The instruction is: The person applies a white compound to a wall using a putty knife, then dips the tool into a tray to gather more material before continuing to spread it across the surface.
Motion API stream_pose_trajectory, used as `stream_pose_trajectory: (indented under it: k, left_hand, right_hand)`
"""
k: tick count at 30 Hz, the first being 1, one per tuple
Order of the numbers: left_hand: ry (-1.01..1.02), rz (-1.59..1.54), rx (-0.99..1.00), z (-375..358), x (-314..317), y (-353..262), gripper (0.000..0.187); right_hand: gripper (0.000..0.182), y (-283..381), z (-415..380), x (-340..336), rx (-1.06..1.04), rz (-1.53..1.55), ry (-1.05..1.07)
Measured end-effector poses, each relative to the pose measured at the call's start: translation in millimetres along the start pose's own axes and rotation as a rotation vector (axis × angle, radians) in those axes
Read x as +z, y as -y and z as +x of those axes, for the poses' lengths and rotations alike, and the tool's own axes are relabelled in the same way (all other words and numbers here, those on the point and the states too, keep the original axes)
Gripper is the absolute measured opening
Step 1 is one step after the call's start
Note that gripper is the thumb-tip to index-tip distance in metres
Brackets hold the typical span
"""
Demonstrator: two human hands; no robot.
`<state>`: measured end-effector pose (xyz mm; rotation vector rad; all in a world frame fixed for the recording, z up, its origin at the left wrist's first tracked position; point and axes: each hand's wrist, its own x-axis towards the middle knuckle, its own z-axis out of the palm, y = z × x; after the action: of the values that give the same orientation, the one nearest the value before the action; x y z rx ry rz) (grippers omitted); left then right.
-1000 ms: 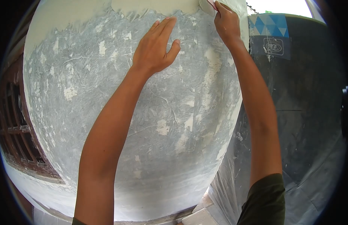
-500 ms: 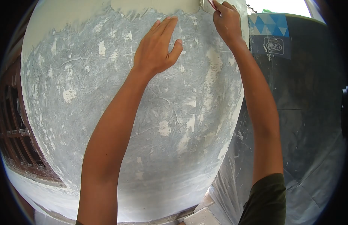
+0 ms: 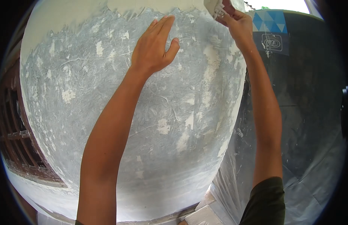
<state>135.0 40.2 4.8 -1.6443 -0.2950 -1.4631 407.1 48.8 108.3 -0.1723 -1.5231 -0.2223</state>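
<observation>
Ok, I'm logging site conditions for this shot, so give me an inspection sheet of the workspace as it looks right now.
Surface: large rounded grey wall with mottled plaster, pale patches scattered over it, smoother cream coat along the top edge.
Job's things: small white scraping tool, smeared with pale filler, against the wall's upper right.
Clutter: pale block at the wall's foot.
Grippers: left hand flat on the wall, fingers spread; right hand gripping the tool.
Cables: nothing seen.
Surroundings: dark plastic sheeting on the right with a blue triangle-patterned label; brown wooden lattice at lower left.
</observation>
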Motion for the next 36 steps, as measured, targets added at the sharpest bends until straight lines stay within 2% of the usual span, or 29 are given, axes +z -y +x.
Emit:
stream_pose_trajectory:
  k: [2, 3, 5, 6, 8, 9, 13, 14, 15, 18, 21, 22, 24, 26, 28, 32, 34, 36]
  left_hand:
    - [0.02, 0.01, -0.023, 0, -1, -2, 0.055]
    - [0.019, 0.012, -0.02, 0, -1, -2, 0.055]
    - [0.027, 0.011, -0.009, 1, -1, -1, 0.055]
    - [0.026, 0.014, -0.006, 1, 0, -1, 0.055]
    - [0.03, 0.032, -0.015, 0, -1, -1, 0.055]
    - [0.03, 0.034, -0.014, 1, -1, 0, 0.055]
    - [0.022, 0.009, 0.006, -1, 1, 0, 0.055]
    - [0.021, 0.022, 0.007, 0, 1, 0, 0.055]
    - [0.018, 0.024, 0.006, 1, 0, 0, 0.055]
    - [0.032, 0.045, -0.003, 0, 0, -2, 0.056]
    - [0.004, 0.059, 0.016, 2, 0, -2, 0.054]
    - [0.004, 0.064, 0.014, 2, 1, -2, 0.054]
    - [0.008, 0.069, 0.01, 1, 0, -1, 0.054]
    - [0.038, 0.031, -0.027, -1, -1, -2, 0.056]
    - [0.037, 0.034, -0.02, -1, 0, -1, 0.055]
    - [0.048, 0.05, -0.036, -2, 0, -2, 0.055]
    - [0.048, 0.039, -0.032, -1, 0, -2, 0.055]
    - [0.045, 0.033, -0.028, -1, 1, -1, 0.055]
  right_hand:
    - [0.021, 10, 32, -8, -0.175, -0.802, -0.102]
    - [0.021, 7, 40, -4, -0.178, -0.8, -0.104]
    - [0.027, -5, 52, 6, -0.477, -0.82, -0.041]
    - [0.027, -11, 54, 6, -0.479, -0.818, -0.044]
    - [0.025, -17, 49, 8, -0.779, -0.973, 0.116]
    - [0.028, -18, 27, 11, -0.605, -0.911, 0.167]
    - [0.025, 8, -51, 14, -0.499, -0.905, 0.215]
    - [0.024, 14, -56, 14, -0.478, -0.801, 0.16]
    - [0.023, 18, -55, 14, -0.455, -0.696, 0.105]
    - [0.021, 28, -8, 14, -0.44, -0.745, 0.034]
    - [0.026, -12, 48, 11, -0.534, -0.885, 0.021]
    - [0.026, -12, 43, 11, -0.535, -0.883, 0.017]
    - [0.02, -7, 22, 11, -0.549, -0.92, 0.185]
    - [0.019, -10, -17, 13, -0.547, -1.003, 0.166]
    - [0.025, 6, -56, 15, -0.543, -0.898, 0.175]
    - [0.034, 14, -22, 11, -0.567, -0.804, 0.009]
    - [0.029, 1, 18, 6, -0.564, -0.846, -0.058]
    - [0.028, -19, 49, 3, -0.509, -0.885, -0.015]
